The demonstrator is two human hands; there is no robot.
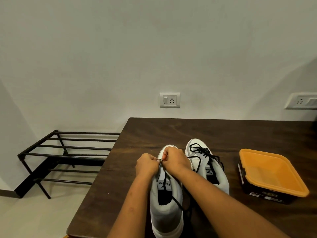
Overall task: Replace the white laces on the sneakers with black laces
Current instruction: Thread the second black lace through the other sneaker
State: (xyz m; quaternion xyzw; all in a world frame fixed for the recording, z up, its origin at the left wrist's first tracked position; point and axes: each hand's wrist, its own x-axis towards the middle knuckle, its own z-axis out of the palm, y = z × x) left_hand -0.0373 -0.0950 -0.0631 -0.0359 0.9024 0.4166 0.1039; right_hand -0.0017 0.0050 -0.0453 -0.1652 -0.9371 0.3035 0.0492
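Both forearms reach forward over the near sneaker [166, 215] on the table [137, 134]. The left hand [147, 164] and right hand [175, 160] meet above its toe end, fingers curled, pinching the black lace [164, 177]. The sneaker lies lengthwise, toe toward the wall. Just right of it, the second sneaker [212, 176] points likewise.

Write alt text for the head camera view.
The left hand and right hand pinch a black lace over the near sneaker on a dark table. A second sneaker, loosely laced in black, sits to its right, then an orange-topped box.
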